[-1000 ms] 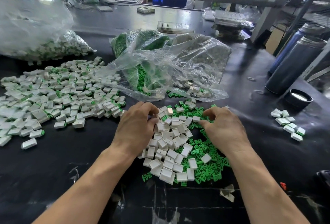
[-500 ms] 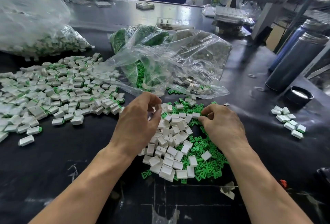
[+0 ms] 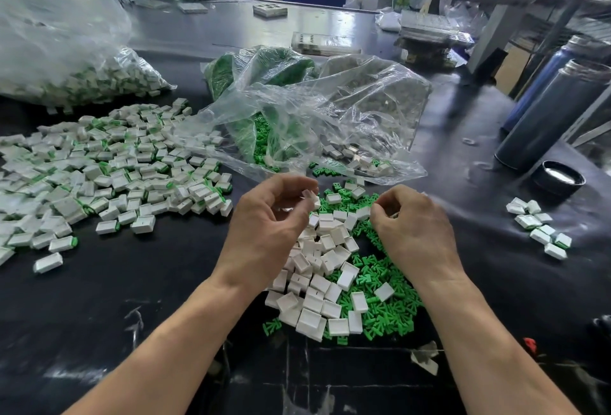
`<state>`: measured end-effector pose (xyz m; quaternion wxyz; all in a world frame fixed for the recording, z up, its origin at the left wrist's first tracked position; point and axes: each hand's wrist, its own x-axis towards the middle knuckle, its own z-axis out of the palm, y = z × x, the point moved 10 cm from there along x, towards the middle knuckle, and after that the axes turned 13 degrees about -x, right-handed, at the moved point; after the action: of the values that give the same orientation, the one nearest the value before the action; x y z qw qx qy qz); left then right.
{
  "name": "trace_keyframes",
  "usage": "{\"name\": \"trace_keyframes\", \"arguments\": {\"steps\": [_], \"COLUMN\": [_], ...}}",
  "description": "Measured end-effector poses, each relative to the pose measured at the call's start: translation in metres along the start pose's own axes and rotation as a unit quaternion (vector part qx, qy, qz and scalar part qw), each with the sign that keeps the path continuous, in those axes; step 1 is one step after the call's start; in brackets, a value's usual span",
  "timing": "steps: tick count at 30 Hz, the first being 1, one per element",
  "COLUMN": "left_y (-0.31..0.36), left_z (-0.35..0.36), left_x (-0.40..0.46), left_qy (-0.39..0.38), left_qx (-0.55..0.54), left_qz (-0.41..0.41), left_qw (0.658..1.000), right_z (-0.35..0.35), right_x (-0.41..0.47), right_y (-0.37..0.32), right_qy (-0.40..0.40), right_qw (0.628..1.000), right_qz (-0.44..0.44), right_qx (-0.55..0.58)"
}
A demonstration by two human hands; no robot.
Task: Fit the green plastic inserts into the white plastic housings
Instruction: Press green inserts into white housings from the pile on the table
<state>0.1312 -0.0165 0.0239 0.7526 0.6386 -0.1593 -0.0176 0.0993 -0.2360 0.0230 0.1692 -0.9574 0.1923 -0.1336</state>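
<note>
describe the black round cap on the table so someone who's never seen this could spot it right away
Start at the two tall dark bottles on the far right of the black table. Just in front of the nearer bottle lies the cap. It is the only round black thing there, low and wide, pale inside, unlike the small white-and-green blocks nearer the person.

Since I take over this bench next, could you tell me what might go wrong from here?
1. The left hand pinches a white housing at the fingertips above the loose mixed pile; a slip could lose it among the others.
2. The finished pile lies close to the loose pile, so unfitted housings might stray into it.
3. What the right hand holds is hidden.
</note>
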Motion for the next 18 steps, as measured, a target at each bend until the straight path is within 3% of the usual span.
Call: {"name": "trace_keyframes", "arguments": {"steps": [4,9,13,18], "left_y": [-0.002,-0.005,-0.006,-0.005], "left_z": [0.002,0.003,0.006,0.007], "left_x": [-0.001,-0.002,-0.002,-0.002], "left_qy": [-0.007,-0.001,-0.007,-0.012], "left_qx": [-0.046,-0.038,-0.034,-0.024], "left_qz": [-0.012,-0.015,-0.014,-0.01], "left_qw": [0.999,0.999,0.999,1.0], "right_z": [-0.002,0.014,0.023,0.021], "right_x": [-0.003,-0.012,-0.019,-0.023], "right_y": [-0.005,-0.016,-0.029,-0.038], "right_qy": [0.008,-0.068,-0.113,-0.123], "right_qw": [0.989,0.91,0.865,0.84], "right_qz": [-0.006,0.023,0.014,-0.012], "right_qx": [0.147,0.407,0.489,0.529]}}
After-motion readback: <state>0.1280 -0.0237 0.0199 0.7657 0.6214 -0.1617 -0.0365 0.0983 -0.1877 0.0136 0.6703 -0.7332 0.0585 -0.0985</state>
